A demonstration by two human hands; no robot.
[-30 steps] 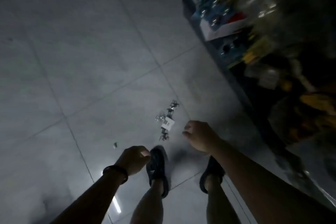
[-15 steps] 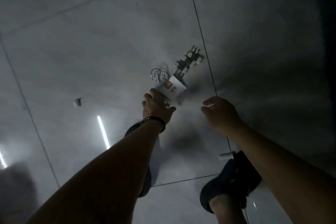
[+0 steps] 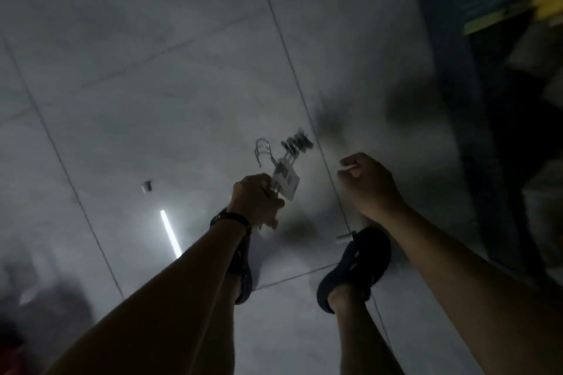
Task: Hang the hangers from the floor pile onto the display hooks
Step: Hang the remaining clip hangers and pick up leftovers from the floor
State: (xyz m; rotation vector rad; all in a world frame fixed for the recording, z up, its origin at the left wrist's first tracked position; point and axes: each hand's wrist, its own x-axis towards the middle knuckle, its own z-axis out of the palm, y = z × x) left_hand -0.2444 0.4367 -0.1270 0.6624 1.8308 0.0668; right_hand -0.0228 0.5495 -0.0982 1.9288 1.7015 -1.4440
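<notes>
Floor [image 3: 152,55]: large grey glossy tiles, dark grout lines; lighting dim. Strip-light reflection [image 3: 170,233] lower left. Shelf [image 3: 511,137] at right edge, dark, w/ blurred yellow/blue pkgs [image 3: 502,3].

Grey tiled floor [image 3: 152,55] w/ thin grout lines; small white bit [image 3: 147,186] lies on it, dark shoe [image 3: 359,265] nearby.

Clips on the hangers [image 3: 285,161] blur; shelf goods [image 3: 502,0] run off-frame.

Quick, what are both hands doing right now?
Left hand: closed around the hangers.
Right hand: open, fingers loosely curled, holding nothing.
</notes>
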